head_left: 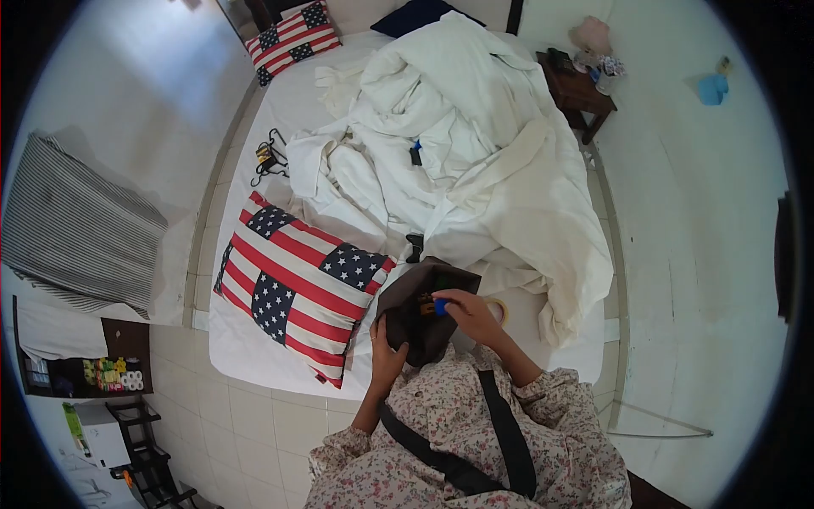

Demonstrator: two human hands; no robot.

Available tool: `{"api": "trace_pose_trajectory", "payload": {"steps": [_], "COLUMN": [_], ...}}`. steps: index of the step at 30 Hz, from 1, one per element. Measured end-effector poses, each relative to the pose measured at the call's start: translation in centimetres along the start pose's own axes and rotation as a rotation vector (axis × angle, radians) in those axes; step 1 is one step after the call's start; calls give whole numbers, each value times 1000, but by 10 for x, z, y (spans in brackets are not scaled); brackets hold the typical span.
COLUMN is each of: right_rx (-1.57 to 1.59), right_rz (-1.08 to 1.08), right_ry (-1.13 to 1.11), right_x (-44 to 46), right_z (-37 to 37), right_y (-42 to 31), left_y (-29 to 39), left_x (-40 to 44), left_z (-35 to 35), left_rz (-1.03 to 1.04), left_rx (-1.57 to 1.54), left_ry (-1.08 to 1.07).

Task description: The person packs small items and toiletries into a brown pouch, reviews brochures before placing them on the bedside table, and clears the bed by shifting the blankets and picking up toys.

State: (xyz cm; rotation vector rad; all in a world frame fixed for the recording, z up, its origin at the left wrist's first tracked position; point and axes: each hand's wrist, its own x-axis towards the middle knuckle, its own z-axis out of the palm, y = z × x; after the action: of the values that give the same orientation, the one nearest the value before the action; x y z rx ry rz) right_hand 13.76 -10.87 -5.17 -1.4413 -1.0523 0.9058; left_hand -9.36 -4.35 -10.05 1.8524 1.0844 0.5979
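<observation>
A dark brown fabric bag rests at the near edge of the bed with its mouth spread toward me. My left hand grips the bag's left rim, fingers closed on the cloth. At the mouth, my right hand is closed on a small blue object whose kind I cannot make out. Something yellowish-brown shows inside the bag beside it; the rest of the inside is dark. Partly behind my right hand lies a roll of tape or similar ring. A black strap-like item lies just beyond the bag.
Left of the bag lies a flag-patterned pillow; another flag-patterned pillow is at the head. Black hangers lie at the bed's left edge. A rumpled white duvet covers much of the bed. A wooden nightstand stands at right.
</observation>
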Motion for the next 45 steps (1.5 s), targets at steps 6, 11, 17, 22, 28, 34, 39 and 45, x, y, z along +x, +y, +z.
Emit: {"api": "trace_pose_trajectory", "payload": {"steps": [6, 11, 17, 22, 28, 34, 39, 45], "right_rx": [-189, -647, -1094, -1331, -1108, -340, 184, -226], "right_rz": [-156, -187, 8, 11, -74, -260, 5, -5], "right_ry": [77, -29, -501, -508, -279, 213, 151, -210], "right_x": [62, 155, 223, 216, 197, 192, 113, 23], "right_z": [13, 24, 42, 44, 40, 1, -39, -4], "right_y": [-1, 55, 155, 189, 161, 83, -26, -25], "left_y": [9, 14, 14, -5, -3, -12, -1, -3], "left_x": [0, 5, 15, 14, 13, 11, 12, 10], "left_z": [-11, -14, -13, -15, -21, -16, -20, -14], "left_rz": [-8, 15, 85, 101, 41, 15, -23, 14], "left_rx": [-17, -18, -38, -54, -48, -30, -56, -21], "left_ry": [-47, -109, -188, -227, -210, -153, -168, -210]}}
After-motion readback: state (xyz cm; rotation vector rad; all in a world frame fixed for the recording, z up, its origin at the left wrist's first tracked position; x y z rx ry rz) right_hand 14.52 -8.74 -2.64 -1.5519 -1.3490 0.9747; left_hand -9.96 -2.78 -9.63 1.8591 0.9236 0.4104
